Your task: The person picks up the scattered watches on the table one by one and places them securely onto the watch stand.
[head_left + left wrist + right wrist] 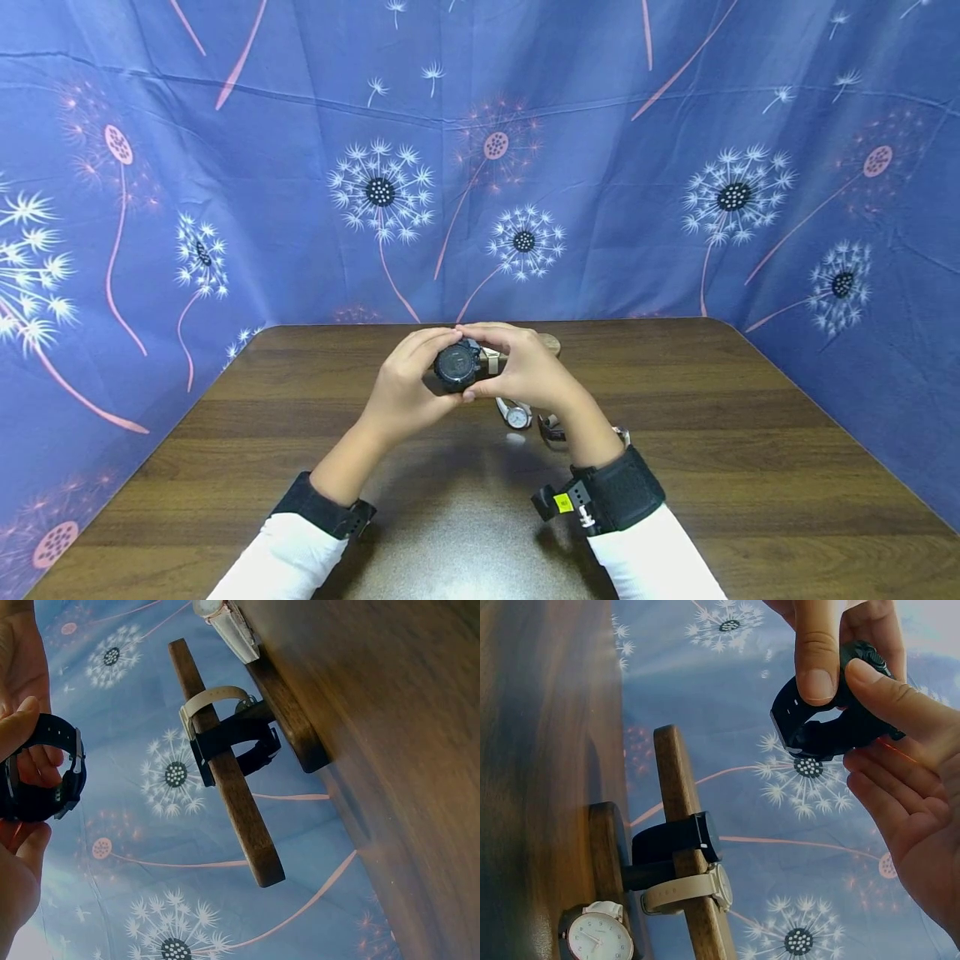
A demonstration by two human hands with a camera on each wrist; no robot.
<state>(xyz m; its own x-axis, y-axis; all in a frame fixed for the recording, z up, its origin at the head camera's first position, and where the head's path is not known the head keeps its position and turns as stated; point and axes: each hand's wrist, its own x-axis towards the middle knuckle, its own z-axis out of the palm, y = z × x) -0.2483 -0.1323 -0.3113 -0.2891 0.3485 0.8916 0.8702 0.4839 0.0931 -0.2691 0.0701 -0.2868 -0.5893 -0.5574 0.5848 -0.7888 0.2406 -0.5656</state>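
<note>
A black wristwatch [455, 364] with a round dark dial is held up in front of the person, its face toward the head camera. My left hand [405, 379] grips it from the left and my right hand [528, 367] from the right, the fingertips of both meeting around it. In the left wrist view the black strap [54, 729] curves in a loop. Seen from the right wrist, the right hand [919, 780] pinches the watch near its case, while the left thumb [817, 664] presses on the strap.
Behind the hands stands a wooden T-bar watch stand [676, 769]. Its bar carries a black-strapped watch [671, 840] and a beige-strapped watch [681, 892]. A white-strapped watch [516, 417] lies at its base. Another watch [553, 431] lies beside the right forearm on the brown table [300, 433].
</note>
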